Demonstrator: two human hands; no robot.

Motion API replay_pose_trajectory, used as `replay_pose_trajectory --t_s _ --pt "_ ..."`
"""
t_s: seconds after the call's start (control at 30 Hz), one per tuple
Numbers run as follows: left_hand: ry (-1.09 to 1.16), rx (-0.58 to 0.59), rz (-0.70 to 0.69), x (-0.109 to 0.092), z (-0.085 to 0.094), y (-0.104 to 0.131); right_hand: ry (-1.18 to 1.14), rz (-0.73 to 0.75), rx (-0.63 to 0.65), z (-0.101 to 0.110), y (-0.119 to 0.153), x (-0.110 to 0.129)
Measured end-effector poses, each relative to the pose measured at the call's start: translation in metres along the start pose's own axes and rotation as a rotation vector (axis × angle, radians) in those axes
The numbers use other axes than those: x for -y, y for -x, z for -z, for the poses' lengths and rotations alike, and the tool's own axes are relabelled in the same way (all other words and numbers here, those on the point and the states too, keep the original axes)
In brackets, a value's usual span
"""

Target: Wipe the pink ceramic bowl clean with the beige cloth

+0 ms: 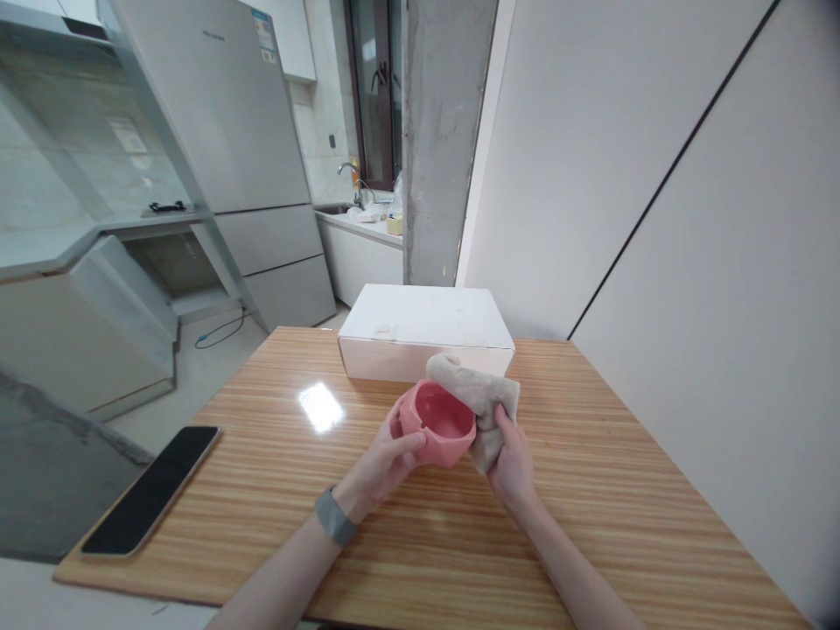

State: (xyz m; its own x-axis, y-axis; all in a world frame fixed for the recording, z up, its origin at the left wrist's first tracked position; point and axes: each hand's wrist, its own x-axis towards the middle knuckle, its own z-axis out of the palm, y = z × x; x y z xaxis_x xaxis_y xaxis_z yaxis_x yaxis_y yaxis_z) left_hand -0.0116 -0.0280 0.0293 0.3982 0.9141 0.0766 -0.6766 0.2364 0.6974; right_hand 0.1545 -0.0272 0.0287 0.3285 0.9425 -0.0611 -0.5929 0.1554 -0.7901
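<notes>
Reaching bare forearms (292,569) in from seven and five o'clock; gripping a pink bowl (441,424) at six o'clock over the counter (623,490), in the fingers (411,443) of the left hand (388,464); clasping a beige cloth (484,398) at its two o'clock rim with the right hand (513,465).

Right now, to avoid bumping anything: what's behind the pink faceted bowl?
Behind the pink faceted bowl stands a white rectangular box, its lower front partly hidden by the beige cloth.

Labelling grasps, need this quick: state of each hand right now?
Left hand: holding the pink bowl.
Right hand: holding the beige cloth.
</notes>
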Motion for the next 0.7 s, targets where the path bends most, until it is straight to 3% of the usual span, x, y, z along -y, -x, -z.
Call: replay_pose_trajectory --t_s 0.3,0.6,0.7 --pt "-0.084 -0.115 -0.081 0.0016 0.0042 -0.0047 -0.022 -0.009 -0.005 -0.0046 0.0024 0.0001" --pt "-0.061 -0.241 -0.140 -0.0041 -0.0032 -0.0047 -0.014 -0.040 0.083 -0.0074 0.0070 -0.0054" --pt "-0.071 -0.235 -0.155 -0.0057 -0.0055 -0.0047 -0.022 -0.053 0.086 -0.0058 0.0059 -0.0067"
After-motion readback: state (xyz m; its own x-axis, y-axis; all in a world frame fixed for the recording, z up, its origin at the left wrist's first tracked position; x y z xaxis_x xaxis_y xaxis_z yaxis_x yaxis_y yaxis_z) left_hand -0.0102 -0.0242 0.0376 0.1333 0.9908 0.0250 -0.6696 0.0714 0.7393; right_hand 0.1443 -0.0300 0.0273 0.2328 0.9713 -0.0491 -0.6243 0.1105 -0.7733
